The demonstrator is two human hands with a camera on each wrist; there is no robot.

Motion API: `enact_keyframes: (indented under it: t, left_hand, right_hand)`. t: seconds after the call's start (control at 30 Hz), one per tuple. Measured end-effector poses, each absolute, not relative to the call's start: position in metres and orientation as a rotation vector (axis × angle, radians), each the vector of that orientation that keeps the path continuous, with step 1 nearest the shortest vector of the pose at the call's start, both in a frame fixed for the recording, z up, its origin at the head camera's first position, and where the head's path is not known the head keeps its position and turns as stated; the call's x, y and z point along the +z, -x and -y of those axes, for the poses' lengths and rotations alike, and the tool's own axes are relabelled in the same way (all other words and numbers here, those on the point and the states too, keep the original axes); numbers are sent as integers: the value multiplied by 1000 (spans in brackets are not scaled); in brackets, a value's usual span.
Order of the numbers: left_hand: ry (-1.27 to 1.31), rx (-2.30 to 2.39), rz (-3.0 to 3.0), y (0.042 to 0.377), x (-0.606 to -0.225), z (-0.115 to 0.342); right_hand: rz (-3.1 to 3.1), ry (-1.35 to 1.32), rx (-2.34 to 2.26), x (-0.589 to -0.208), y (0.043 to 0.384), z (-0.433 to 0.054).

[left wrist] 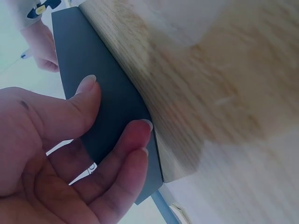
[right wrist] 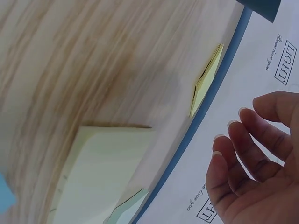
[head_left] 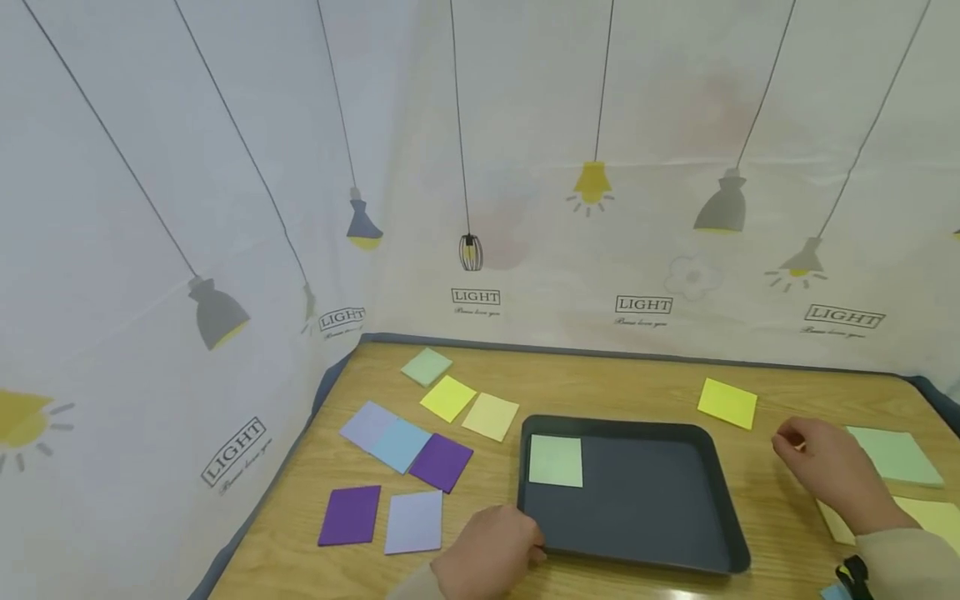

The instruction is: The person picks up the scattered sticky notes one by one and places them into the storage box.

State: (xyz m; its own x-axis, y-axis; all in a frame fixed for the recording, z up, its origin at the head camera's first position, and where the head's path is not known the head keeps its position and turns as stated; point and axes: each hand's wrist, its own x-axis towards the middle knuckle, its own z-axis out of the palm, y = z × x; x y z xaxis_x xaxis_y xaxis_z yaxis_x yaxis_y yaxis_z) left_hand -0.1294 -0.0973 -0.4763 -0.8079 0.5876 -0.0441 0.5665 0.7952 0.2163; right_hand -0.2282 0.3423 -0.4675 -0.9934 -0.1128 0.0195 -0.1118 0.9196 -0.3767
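Observation:
At the near left corner of a dark grey tray [head_left: 645, 508], my left hand [head_left: 487, 552] is placed with bent fingers. In the left wrist view, its thumb and fingertips lie against the tray's outer wall [left wrist: 100, 51], with no grip round the rim showing. A pale green sticky note [head_left: 556, 461] lies in the tray's far left corner. My right hand [head_left: 828, 471] hovers right of the tray with loosely curled fingers and nothing in them. Nearest it are a bright yellow sticky note pad [head_left: 727, 403], a pale green pad [head_left: 896, 456] and a pale yellow pad [right wrist: 100, 172].
Left of the tray lie several sticky notes, among them a dark purple one [head_left: 349, 516], a lilac one [head_left: 414, 522], a light blue one [head_left: 399, 444] and a yellow one [head_left: 448, 398]. A lamp-printed curtain [head_left: 555, 250] stands behind the wooden table [head_left: 615, 387].

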Motion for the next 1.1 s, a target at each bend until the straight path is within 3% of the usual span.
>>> enact_keyframes:
  t: [0.83,1.1]
  left_hand:
    - [-930,290,-2881,128,-476,97]
    - [-932,274,-2888,127,-476,95]
  right_hand:
    - [-3067,-108,-573,-483,230,-403]
    - [-3077,-350,-471,-495,228,-419]
